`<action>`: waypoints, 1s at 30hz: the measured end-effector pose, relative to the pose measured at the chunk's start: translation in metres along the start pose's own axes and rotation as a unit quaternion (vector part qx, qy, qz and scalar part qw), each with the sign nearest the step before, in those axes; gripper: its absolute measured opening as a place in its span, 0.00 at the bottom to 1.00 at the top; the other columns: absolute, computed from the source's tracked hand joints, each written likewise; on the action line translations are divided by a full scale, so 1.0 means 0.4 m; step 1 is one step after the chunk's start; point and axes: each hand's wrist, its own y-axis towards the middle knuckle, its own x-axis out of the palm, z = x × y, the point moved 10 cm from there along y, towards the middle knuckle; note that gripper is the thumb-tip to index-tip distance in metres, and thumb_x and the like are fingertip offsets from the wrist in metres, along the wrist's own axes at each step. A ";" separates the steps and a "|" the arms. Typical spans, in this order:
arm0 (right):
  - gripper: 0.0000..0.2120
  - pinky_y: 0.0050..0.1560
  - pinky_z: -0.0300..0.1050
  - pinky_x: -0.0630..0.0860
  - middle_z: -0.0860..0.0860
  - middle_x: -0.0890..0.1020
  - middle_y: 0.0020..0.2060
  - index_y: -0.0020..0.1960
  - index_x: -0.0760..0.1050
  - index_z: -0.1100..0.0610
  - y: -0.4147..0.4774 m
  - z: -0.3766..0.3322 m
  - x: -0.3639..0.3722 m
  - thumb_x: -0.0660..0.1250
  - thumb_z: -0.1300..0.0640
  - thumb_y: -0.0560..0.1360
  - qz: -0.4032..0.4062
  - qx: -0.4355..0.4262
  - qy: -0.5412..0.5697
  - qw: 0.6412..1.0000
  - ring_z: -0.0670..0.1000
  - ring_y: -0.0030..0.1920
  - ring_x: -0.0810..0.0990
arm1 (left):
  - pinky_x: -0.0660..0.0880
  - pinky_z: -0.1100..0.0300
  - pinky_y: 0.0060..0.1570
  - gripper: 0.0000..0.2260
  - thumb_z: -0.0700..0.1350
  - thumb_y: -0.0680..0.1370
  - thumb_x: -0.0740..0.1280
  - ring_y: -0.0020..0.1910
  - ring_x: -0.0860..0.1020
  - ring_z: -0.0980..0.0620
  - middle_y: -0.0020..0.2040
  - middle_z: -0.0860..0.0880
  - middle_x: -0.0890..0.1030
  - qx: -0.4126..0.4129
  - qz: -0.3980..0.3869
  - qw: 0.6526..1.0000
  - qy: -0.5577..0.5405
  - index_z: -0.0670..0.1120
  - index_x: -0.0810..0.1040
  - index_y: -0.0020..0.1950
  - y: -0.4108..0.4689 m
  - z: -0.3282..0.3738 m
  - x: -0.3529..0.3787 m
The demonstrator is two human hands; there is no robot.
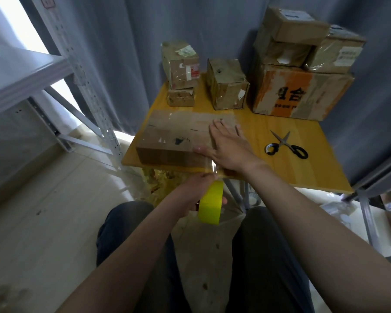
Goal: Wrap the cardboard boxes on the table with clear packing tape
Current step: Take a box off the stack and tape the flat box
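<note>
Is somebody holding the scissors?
No, the scissors lie on the table; the left hand grips the tape roll, the right hand presses the box.

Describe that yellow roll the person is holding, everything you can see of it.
The roll is a wide, bright yellow-green ring, smooth-looking, tilted with its outer band facing the camera. It is held below the near edge of the table, over the person's lap. The left hand grips it, fingers curled round it. A clear strip runs from it up to the box under the right hand.

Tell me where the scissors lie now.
In the head view, the scissors lie on the table, right of the right hand, near the orange-marked box.
</note>
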 end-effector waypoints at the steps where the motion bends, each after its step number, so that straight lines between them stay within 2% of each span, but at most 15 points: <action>1: 0.47 0.82 0.59 0.40 0.52 0.48 0.84 0.85 0.47 0.56 -0.001 -0.001 -0.002 0.51 0.26 0.78 0.005 -0.001 0.000 1.000 0.51 0.84 0.44 | 0.75 0.65 0.26 0.10 0.52 0.87 0.58 0.33 0.85 0.52 0.38 0.45 0.87 -0.004 -0.003 1.000 0.007 0.50 0.74 0.63 -0.004 0.002 0.002; 4: 0.47 0.82 0.59 0.41 0.52 0.50 0.84 0.85 0.49 0.56 -0.005 -0.001 -0.012 0.51 0.26 0.78 0.018 0.003 0.004 1.000 0.52 0.84 0.45 | 0.75 0.67 0.26 0.07 0.51 0.87 0.59 0.27 0.83 0.57 0.30 0.51 0.84 0.002 0.012 0.999 0.038 0.51 0.74 0.56 -0.006 0.014 -0.008; 6: 0.46 0.82 0.59 0.42 0.52 0.51 0.84 0.84 0.50 0.56 -0.006 -0.001 -0.013 0.52 0.26 0.79 0.014 0.008 0.007 1.000 0.52 0.84 0.46 | 0.76 0.66 0.26 0.08 0.50 0.87 0.58 0.27 0.82 0.56 0.29 0.51 0.84 0.012 0.017 0.999 0.043 0.50 0.74 0.54 -0.008 0.018 -0.004; 8: 0.40 0.82 0.59 0.47 0.51 0.58 0.83 0.83 0.57 0.54 -0.015 -0.004 -0.021 0.56 0.30 0.80 0.035 0.006 0.063 0.997 0.52 0.83 0.52 | 0.82 0.60 0.37 0.09 0.51 0.87 0.58 0.34 0.85 0.52 0.35 0.48 0.86 0.024 0.016 0.999 0.044 0.49 0.75 0.53 -0.001 0.015 0.008; 9: 0.34 0.81 0.58 0.54 0.50 0.64 0.80 0.81 0.62 0.52 -0.031 0.009 -0.041 0.59 0.34 0.81 0.078 0.015 0.142 0.987 0.53 0.81 0.59 | 0.83 0.55 0.43 0.09 0.51 0.87 0.60 0.38 0.86 0.50 0.38 0.47 0.86 0.028 0.017 0.999 0.036 0.49 0.76 0.52 0.000 0.010 0.012; 11: 0.20 0.73 0.50 0.66 0.49 0.74 0.70 0.73 0.72 0.51 -0.092 0.099 -0.094 0.64 0.45 0.83 0.222 0.084 0.278 0.931 0.54 0.73 0.69 | 0.82 0.56 0.42 0.08 0.49 0.86 0.62 0.38 0.85 0.50 0.40 0.45 0.86 0.039 0.026 0.999 0.018 0.48 0.77 0.51 -0.002 0.006 0.009; 13: 0.15 0.68 0.51 0.67 0.52 0.74 0.66 0.67 0.75 0.52 -0.170 0.221 -0.117 0.65 0.48 0.82 0.308 0.209 0.226 0.900 0.56 0.70 0.70 | 0.81 0.57 0.40 0.09 0.47 0.86 0.61 0.38 0.85 0.50 0.42 0.45 0.87 0.048 0.043 0.998 0.009 0.47 0.79 0.52 -0.001 0.001 -0.006; 14: 0.17 0.68 0.54 0.66 0.54 0.73 0.66 0.66 0.74 0.53 -0.203 0.284 -0.109 0.66 0.46 0.81 0.305 0.277 0.185 0.892 0.58 0.69 0.69 | 0.82 0.57 0.40 0.09 0.47 0.86 0.61 0.39 0.85 0.49 0.43 0.45 0.88 0.049 0.049 0.998 0.008 0.46 0.79 0.53 0.000 -0.003 -0.013; 16: 0.27 0.68 0.60 0.64 0.59 0.70 0.67 0.68 0.70 0.58 -0.254 0.394 -0.069 0.66 0.39 0.78 0.243 0.395 0.141 0.875 0.63 0.69 0.67 | 0.81 0.58 0.37 0.10 0.46 0.86 0.60 0.38 0.86 0.50 0.43 0.46 0.88 0.044 0.060 0.997 0.005 0.45 0.80 0.56 -0.005 -0.010 -0.017; 18: 0.37 0.69 0.62 0.63 0.61 0.69 0.68 0.70 0.67 0.62 -0.279 0.458 -0.029 0.65 0.32 0.76 0.176 0.452 0.121 0.866 0.64 0.70 0.66 | 0.80 0.59 0.36 0.13 0.46 0.86 0.60 0.36 0.85 0.52 0.43 0.48 0.88 0.042 0.064 0.997 0.014 0.41 0.81 0.60 -0.007 -0.007 -0.010; 20: 0.38 0.69 0.63 0.62 0.60 0.69 0.68 0.70 0.70 0.60 -0.270 0.475 -0.011 0.64 0.30 0.76 0.133 0.438 0.115 0.882 0.65 0.70 0.66 | 0.81 0.57 0.40 0.15 0.47 0.86 0.60 0.36 0.85 0.53 0.43 0.49 0.88 0.036 0.062 0.997 0.029 0.40 0.82 0.62 -0.011 -0.001 0.004; 22: 0.31 0.69 0.63 0.63 0.56 0.71 0.67 0.67 0.74 0.55 -0.247 0.466 -0.012 0.68 0.33 0.76 0.107 0.394 0.150 0.901 0.64 0.70 0.66 | 0.82 0.54 0.45 0.15 0.48 0.86 0.60 0.37 0.85 0.52 0.43 0.49 0.88 0.032 0.060 0.997 0.029 0.41 0.82 0.62 -0.015 0.002 0.012; 24: 0.28 0.66 0.61 0.69 0.54 0.74 0.62 0.63 0.74 0.55 -0.231 0.453 -0.012 0.73 0.37 0.73 0.080 0.363 0.176 0.912 0.64 0.68 0.67 | 0.82 0.54 0.44 0.15 0.48 0.86 0.60 0.37 0.85 0.52 0.43 0.49 0.88 0.027 0.063 0.997 0.020 0.41 0.82 0.62 -0.018 0.002 0.013; 28: 0.25 0.50 0.56 0.79 0.55 0.80 0.48 0.47 0.76 0.53 -0.251 0.456 -0.030 0.76 0.33 0.67 0.042 0.359 0.119 0.925 0.61 0.54 0.78 | 0.80 0.59 0.32 0.14 0.47 0.85 0.62 0.33 0.85 0.52 0.41 0.48 0.87 0.019 0.060 0.998 -0.003 0.39 0.81 0.62 -0.031 -0.001 0.019; 30: 0.23 0.40 0.51 0.77 0.54 0.81 0.44 0.45 0.74 0.54 -0.270 0.448 -0.040 0.78 0.37 0.66 0.025 0.350 0.124 0.928 0.58 0.46 0.80 | 0.82 0.56 0.34 0.11 0.45 0.83 0.64 0.34 0.85 0.49 0.41 0.45 0.87 0.010 0.058 0.997 -0.039 0.40 0.81 0.59 -0.034 -0.008 0.019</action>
